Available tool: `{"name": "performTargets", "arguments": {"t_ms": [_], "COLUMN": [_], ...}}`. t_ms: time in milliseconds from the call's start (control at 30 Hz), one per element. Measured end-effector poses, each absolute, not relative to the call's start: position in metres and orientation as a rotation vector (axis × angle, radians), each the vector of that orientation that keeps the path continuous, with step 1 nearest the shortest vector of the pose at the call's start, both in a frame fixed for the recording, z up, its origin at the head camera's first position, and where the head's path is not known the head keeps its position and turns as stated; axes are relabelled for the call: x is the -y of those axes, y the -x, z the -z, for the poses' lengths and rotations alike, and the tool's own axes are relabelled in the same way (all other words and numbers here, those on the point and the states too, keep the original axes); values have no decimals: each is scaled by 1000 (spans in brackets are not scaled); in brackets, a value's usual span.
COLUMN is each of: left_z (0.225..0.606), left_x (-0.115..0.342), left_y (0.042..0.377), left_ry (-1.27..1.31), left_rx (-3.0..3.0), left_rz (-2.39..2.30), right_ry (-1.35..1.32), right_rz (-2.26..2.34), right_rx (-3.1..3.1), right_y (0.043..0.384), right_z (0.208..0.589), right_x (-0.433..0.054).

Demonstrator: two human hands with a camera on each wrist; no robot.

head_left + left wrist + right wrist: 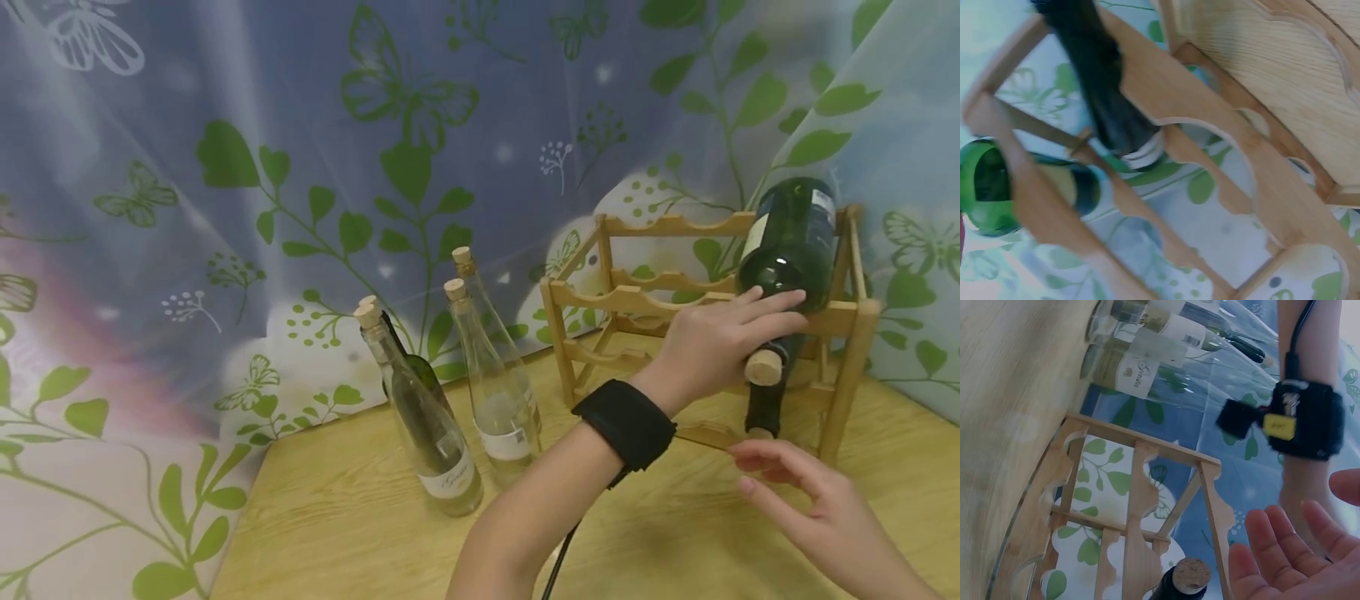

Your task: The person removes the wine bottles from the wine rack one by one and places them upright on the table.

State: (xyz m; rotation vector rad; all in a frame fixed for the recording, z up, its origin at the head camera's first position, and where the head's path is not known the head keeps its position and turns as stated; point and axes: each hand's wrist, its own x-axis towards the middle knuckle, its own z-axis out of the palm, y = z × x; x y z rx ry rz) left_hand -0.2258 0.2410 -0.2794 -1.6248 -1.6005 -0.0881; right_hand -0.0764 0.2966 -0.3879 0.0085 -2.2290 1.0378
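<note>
On the right of the wooden wine rack [851,375], a dark green corked bottle [791,242] lies on the upper tier, its cork [765,367] toward the front. Over its shoulder and neck rests my left hand [712,342], fingers extended and spread across the glass; the thumb is hidden. Beneath, a second dark bottle's neck [765,408] pokes out of the lower tier. My right hand [825,508] is just in front of that lower neck, thumb and fingers apart, holding nothing. In the right wrist view its fingers [1297,556] are loosely bent.
Left of the rack stand several corked bottles: clear ones with white labels [453,479] and a green one [427,375] behind. A patterned curtain [300,208] hangs behind the wooden table [330,500]. A black cable [562,558] runs from the left wrist strap.
</note>
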Motion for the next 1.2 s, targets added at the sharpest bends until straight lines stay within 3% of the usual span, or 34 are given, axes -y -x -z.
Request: {"name": "performTargets", "arguments": {"t_ms": [267, 733, 933, 1200], "left_z": [254, 204, 207, 218], "left_x": [-190, -89, -48, -10], "left_y": [203, 187, 190, 166], "left_ry": [1651, 1623, 1685, 1652], "left_rx": [1640, 1520, 1601, 1785], "left_rz": [271, 984, 1274, 1165], "right_ry": [-31, -182, -261, -344], "right_rz": [-1032, -798, -633, -633], "right_rx": [2071, 1716, 1571, 1367], "right_y": [85, 116, 139, 160], "right_z": [378, 358, 341, 344], "right_x": [-287, -262, -232, -190]}}
